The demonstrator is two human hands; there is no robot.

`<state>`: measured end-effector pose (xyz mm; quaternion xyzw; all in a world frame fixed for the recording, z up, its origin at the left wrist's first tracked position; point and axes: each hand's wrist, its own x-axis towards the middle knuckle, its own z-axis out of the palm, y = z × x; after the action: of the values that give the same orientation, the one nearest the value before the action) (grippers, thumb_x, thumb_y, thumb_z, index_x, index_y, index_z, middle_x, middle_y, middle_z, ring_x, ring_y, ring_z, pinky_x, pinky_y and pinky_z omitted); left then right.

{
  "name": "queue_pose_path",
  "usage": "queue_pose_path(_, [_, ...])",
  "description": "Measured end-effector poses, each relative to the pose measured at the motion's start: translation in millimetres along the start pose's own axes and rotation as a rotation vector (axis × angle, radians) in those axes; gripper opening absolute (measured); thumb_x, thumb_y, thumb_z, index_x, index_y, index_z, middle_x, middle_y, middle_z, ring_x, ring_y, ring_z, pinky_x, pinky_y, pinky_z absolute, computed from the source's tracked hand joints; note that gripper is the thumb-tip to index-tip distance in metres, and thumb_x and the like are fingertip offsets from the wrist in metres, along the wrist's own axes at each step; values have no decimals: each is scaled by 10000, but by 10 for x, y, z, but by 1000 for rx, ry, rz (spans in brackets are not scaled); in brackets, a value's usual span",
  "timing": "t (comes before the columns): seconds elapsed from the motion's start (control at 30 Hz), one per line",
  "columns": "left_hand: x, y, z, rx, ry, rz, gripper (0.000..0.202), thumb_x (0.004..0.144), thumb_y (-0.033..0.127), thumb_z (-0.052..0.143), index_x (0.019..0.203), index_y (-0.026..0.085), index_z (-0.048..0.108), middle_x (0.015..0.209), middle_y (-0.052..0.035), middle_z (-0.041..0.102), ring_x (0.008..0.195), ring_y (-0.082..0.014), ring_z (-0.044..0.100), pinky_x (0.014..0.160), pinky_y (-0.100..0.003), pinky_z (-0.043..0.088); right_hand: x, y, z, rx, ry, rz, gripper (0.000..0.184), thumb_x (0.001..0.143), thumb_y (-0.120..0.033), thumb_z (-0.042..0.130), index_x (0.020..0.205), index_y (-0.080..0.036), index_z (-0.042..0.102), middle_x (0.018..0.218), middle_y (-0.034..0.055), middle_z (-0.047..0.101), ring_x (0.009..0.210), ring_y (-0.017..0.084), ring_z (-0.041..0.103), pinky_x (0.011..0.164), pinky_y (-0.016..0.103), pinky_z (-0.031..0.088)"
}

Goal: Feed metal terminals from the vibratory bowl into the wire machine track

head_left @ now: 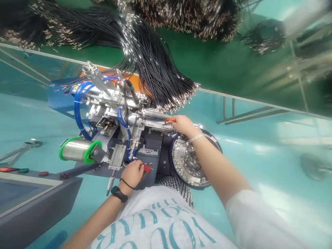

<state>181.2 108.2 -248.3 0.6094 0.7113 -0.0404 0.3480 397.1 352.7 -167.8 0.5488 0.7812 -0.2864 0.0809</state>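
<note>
My left hand (132,174) is closed at the lower middle, over the machine's dark base. Its fingertips pinch a hex key set (147,168) with a red holder and thin metal keys sticking out. Higher up and to the right, my right hand (183,125) is closed on a small tool with an orange-red handle (170,120). Its working end is too small to make out. That hand is over the metal feed track (155,124) of the machine, beside a ribbed hose (157,114). Below my right forearm is a round feeder bowl (190,159) holding many small metal parts.
Bundles of black cables (155,69) with metal ends lie on the green table (218,65) behind the machine. A wire spool (79,150) with green flanges and blue air tubes (77,103) are on the left. A grey control panel (44,200) with buttons stands at lower left.
</note>
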Motion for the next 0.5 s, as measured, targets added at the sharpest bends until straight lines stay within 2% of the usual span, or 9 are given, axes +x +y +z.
queue_pose_path(0.1, [72,-13,-1,-32,11,12,199,896,291,425,931,190,593,919,-61,620,899,-189,573,797,-279,406,22,-26,4,57,32,2,325,888,-387,446,1026,-223,690,906,74,695,711,162,566,623,239,365])
queue_pose_path(0.2, [95,-37,20,-31,-41,17,185,875,287,457,954,192,594,948,-62,610,878,-186,583,768,-279,416,-10,14,-57,123,72,35,310,871,-386,457,981,-233,703,846,47,692,695,162,558,606,240,355])
queue_pose_path(0.37, [72,-46,51,11,-132,23,162,877,278,448,902,190,581,933,-61,601,837,-191,594,724,-289,413,-212,307,-231,166,128,140,330,848,-353,458,991,-200,713,813,49,688,707,162,558,628,236,364])
queue_pose_path(0.5, [79,-23,76,27,-137,-7,149,872,255,448,889,187,580,912,-61,609,826,-194,598,727,-296,415,-289,501,-219,176,89,155,330,839,-354,471,981,-181,715,800,52,685,696,156,545,612,231,350])
